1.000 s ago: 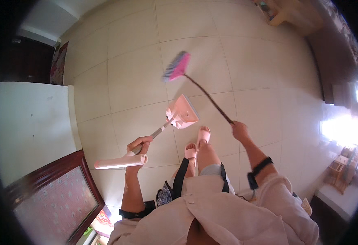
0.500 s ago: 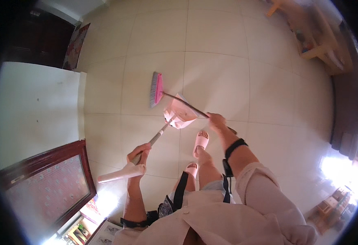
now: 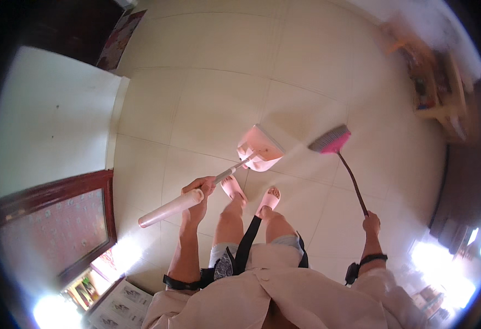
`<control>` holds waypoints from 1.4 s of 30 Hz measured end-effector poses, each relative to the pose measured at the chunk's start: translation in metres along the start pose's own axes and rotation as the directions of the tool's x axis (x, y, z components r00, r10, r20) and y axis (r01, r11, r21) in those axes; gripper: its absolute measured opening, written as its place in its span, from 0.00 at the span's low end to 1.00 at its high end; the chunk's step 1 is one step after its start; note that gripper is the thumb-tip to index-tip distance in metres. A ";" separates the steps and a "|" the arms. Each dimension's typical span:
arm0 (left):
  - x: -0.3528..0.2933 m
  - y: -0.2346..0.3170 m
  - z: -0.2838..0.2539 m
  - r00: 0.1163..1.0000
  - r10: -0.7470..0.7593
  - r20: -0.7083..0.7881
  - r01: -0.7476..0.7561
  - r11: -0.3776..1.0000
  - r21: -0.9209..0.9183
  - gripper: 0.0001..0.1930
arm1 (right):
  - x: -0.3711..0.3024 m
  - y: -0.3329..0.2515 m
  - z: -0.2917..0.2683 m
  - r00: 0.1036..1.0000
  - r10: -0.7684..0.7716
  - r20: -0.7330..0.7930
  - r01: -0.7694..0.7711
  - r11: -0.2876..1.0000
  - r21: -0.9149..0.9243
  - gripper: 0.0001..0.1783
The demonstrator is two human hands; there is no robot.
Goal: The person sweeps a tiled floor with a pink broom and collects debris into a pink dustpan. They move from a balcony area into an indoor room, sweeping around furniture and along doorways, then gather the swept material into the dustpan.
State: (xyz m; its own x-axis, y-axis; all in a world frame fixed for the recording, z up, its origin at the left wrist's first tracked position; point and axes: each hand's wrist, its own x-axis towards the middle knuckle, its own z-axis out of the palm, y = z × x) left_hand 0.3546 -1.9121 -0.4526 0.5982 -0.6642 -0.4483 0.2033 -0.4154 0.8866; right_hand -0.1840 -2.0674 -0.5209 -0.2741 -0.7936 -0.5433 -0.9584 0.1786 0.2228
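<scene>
My left hand [image 3: 199, 192] is wrapped round the pale pole of a pink long-handled dustpan [image 3: 261, 153]. The pan rests on the tiles just ahead of my feet, its open edge facing away and to the right, with a few small dark specks in it. Off to the right, my right hand [image 3: 371, 222] is closed on the thin dark handle of a broom [image 3: 336, 143]. The broom's head is pink with grey bristles; it lies low over the floor, right of the dustpan and apart from it.
Pale tiled floor [image 3: 218, 104] spreads ahead of my pink slippers [image 3: 270, 200]. A white wall [image 3: 54, 120] and a dark red framed panel [image 3: 59, 225] stand at left. A patterned mat [image 3: 121, 41] lies by a dark door at far left. Wooden furniture [image 3: 443, 112] stands at far right.
The broom has swung from left of the dustpan across to its right, my right hand moving out to the right with it. The dustpan has turned a little, and my feet have shifted.
</scene>
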 end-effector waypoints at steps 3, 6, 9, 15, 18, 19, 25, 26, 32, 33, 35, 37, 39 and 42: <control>-0.001 0.008 -0.014 1.000 0.020 0.010 -0.019 0.999 -0.032 0.10 | -0.041 -0.013 -0.019 1.000 -0.010 -0.022 0.010 1.000 -0.014 0.13; -0.001 0.014 -0.028 0.996 0.048 0.069 -0.046 0.998 -0.030 0.10 | -0.087 -0.036 -0.007 0.969 -0.128 -0.211 0.149 0.985 0.087 0.15; -0.009 0.014 -0.032 0.975 0.159 0.155 -0.156 0.987 -0.032 0.10 | -0.103 -0.078 0.023 0.920 -0.288 -0.265 0.368 0.868 0.335 0.16; -0.023 0.013 -0.027 0.979 0.166 0.116 -0.166 0.986 -0.017 0.10 | -0.063 -0.206 0.019 0.732 -0.598 -0.326 0.681 0.658 0.322 0.18; -0.049 0.007 -0.014 0.987 0.149 0.052 -0.152 0.987 0.055 0.09 | -0.047 -0.269 0.027 0.664 -0.722 -0.195 0.747 0.627 0.221 0.16; -0.061 0.009 -0.007 0.984 0.178 0.019 -0.179 0.981 0.068 0.09 | -0.041 -0.285 0.018 0.619 -0.767 -0.167 0.781 0.582 0.226 0.16; -0.140 0.028 0.080 0.946 0.243 -0.212 -0.220 0.967 0.128 0.08 | -0.020 -0.308 -0.063 0.358 -0.933 -0.039 0.932 0.360 -0.045 0.12; -0.149 0.033 0.097 0.937 0.251 -0.243 -0.218 0.964 0.156 0.08 | -0.017 -0.307 -0.077 0.344 -0.939 -0.018 0.936 0.344 -0.071 0.12; -0.209 0.055 0.189 0.869 0.302 -0.392 -0.225 0.947 0.230 0.07 | 0.041 -0.226 -0.116 0.346 -0.938 0.029 0.933 0.341 -0.112 0.13; -0.219 0.061 0.200 0.859 0.296 -0.419 -0.209 0.948 0.240 0.07 | 0.058 -0.207 -0.125 0.374 -0.927 0.025 0.924 0.370 -0.099 0.13; -0.235 0.075 0.213 0.840 0.299 -0.454 -0.220 0.951 0.219 0.07 | 0.092 -0.170 -0.149 0.429 -0.902 0.043 0.902 0.426 -0.074 0.15; -0.258 0.084 0.230 0.833 0.263 -0.487 -0.191 0.962 0.193 0.07 | 0.125 -0.116 -0.174 0.552 -0.831 0.074 0.833 0.553 -0.010 0.17; -0.268 0.089 0.244 0.841 0.215 -0.496 -0.152 0.975 0.164 0.07 | 0.159 -0.075 -0.205 0.602 -0.799 -0.010 0.793 0.599 -0.113 0.17; -0.272 0.095 0.248 0.847 0.163 -0.506 -0.126 0.986 0.107 0.07 | 0.186 -0.045 -0.252 0.667 -0.744 -0.052 0.709 0.654 -0.265 0.17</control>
State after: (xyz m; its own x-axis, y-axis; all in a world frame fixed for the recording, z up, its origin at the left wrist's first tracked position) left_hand 0.0182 -1.9249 -0.2748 0.9321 -0.3154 -0.1779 0.0424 -0.3929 0.9186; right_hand -0.1713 -2.3693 -0.4284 0.5340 -0.6921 -0.4856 -0.8000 -0.5995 -0.0252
